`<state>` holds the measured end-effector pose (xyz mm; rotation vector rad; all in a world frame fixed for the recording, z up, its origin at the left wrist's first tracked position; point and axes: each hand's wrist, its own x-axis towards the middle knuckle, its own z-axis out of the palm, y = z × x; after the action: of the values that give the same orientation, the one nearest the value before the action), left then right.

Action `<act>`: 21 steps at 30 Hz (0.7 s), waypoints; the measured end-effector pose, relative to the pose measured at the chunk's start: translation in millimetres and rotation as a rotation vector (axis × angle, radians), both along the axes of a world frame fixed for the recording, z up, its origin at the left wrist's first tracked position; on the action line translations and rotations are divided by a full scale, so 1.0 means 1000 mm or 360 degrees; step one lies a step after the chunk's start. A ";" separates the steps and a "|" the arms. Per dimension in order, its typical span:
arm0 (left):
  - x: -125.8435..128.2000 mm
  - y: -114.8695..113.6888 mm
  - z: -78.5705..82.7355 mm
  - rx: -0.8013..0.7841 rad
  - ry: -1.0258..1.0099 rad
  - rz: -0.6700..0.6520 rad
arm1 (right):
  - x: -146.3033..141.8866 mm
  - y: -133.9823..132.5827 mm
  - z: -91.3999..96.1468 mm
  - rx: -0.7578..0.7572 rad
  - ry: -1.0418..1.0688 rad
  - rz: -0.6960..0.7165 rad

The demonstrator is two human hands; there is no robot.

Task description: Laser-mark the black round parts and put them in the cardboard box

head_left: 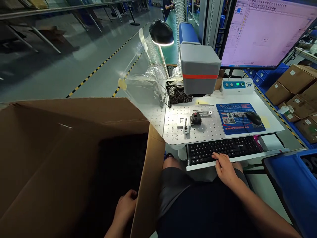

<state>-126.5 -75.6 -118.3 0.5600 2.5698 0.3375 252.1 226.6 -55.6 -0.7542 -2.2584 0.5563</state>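
My left hand [125, 205] is down inside a large cardboard box [156, 142], close to its right wall. Its fingers are curled; anything in them is lost in the dark. Black contents [121, 158], too dark to make out, lie in the box. My right hand [224, 167] rests at the front edge of a black keyboard [223, 147], fingers stretched over the lower keys and holding nothing. Beyond the keyboard, a small round black part [195, 118] sits on a perforated metal plate [170, 129], between metal stop blocks [185, 125], below a grey machine head [200, 62].
A mouse [253, 117] lies on a blue mat [229, 125]. Behind stand a monitor [267, 33], a control box [237, 85], a lit lamp [161, 32] and a fan [178, 94]. A blue surface [289, 178] is at right; cardboard boxes [297, 77] stand farther back.
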 end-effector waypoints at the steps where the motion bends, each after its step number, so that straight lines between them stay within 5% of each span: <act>1: 0.000 0.001 0.000 -0.0009 -0.0018 -0.0022 | -0.001 0.001 0.002 0.0019 0.0016 -0.0016; 10: 0.004 0.006 0.006 -0.0049 -0.0134 -0.0065 | -0.030 0.032 0.027 0.0059 0.0142 -0.0046; 21: 0.000 0.002 0.010 -0.0028 -0.0151 -0.0083 | -0.162 0.126 0.054 -0.0384 0.0142 -0.0407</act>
<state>-126.6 -73.7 -108.1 0.5896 2.4603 0.3154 90.3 352.9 -1.6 -1.0975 -1.9949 0.7295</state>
